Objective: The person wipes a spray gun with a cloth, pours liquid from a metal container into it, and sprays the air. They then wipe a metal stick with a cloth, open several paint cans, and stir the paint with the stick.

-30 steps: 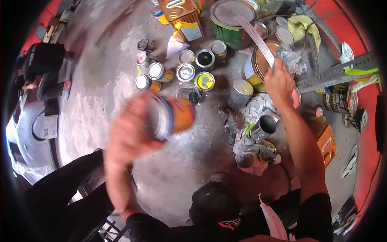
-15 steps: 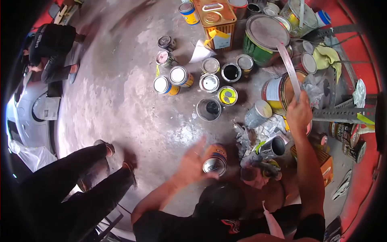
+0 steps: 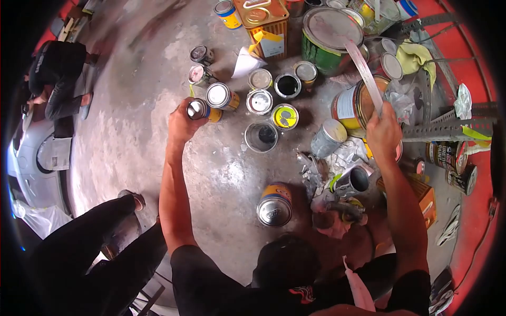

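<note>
My left hand (image 3: 184, 122) reaches out over the concrete floor and grips a small yellow-and-blue paint can (image 3: 200, 110) at the left end of a cluster of small cans. My right hand (image 3: 383, 131) holds a long flat metal stirring strip (image 3: 363, 71) that slants up from my fist over a large open can of brown paint (image 3: 354, 104). A blue-and-orange can with a silver lid (image 3: 274, 204) stands alone on the floor close to my body, between my arms.
Several small cans, some open, stand in the middle (image 3: 261, 101). A big green pail (image 3: 328, 37) and an orange rectangular tin (image 3: 264, 23) sit behind. Crumpled foil and a tipped can (image 3: 352, 179) lie right. Another person's legs (image 3: 100, 231) are at left; someone crouches far left (image 3: 55, 79).
My left hand set the blue-and-orange can down on the floor near me, then reached forward and took hold of the small yellow-and-blue can. My right hand kept the metal strip.
</note>
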The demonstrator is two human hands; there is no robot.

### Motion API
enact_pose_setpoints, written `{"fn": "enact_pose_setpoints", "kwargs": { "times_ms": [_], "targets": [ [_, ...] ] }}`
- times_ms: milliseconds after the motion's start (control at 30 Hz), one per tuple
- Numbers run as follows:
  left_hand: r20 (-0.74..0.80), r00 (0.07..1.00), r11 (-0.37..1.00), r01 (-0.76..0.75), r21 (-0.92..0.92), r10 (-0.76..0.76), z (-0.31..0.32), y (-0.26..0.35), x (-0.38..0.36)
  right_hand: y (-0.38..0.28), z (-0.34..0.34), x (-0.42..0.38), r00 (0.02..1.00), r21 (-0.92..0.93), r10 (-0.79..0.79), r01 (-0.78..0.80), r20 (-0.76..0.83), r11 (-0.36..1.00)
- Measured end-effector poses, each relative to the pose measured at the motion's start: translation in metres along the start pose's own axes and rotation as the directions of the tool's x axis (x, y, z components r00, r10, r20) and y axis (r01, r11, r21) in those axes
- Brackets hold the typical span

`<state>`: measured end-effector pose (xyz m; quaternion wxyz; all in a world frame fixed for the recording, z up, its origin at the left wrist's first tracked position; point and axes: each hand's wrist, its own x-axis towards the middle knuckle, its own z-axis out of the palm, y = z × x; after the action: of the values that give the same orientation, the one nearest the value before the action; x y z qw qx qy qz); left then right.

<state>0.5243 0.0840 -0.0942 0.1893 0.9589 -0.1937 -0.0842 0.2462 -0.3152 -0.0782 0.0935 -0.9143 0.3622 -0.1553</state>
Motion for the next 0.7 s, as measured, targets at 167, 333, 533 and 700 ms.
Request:
{"fn": "enact_pose_setpoints", "kwargs": {
  "times_ms": [167, 333, 533, 700],
  "targets": [
    [-0.074, 0.997, 0.991, -0.013, -0.132, 0.003, -0.025, 0.032, -0.049, -0.001, -0.001, 0.000, 0.999, 0.039, -0.011, 0.013, -0.052, 0.999],
    [-0.098, 0.995, 0.948, -0.056, -0.314, 0.026, -0.070, 0.082, -0.146, 0.001, 0.005, -0.002, 0.975, 0.053, -0.063, 0.076, -0.214, 0.996],
    [0.192, 0.943, 0.922, -0.197, -0.333, 0.271, -0.075, 0.176, -0.261, -0.007, -0.050, -0.024, 0.969, 0.225, -0.174, 0.212, -0.175, 0.951],
    [0.458, 0.728, 0.860, -0.418, -0.293, 0.510, 0.001, 0.207, -0.323, 0.001, -0.160, -0.118, 0.925, 0.261, -0.243, 0.321, -0.291, 0.910]
  ]
}}
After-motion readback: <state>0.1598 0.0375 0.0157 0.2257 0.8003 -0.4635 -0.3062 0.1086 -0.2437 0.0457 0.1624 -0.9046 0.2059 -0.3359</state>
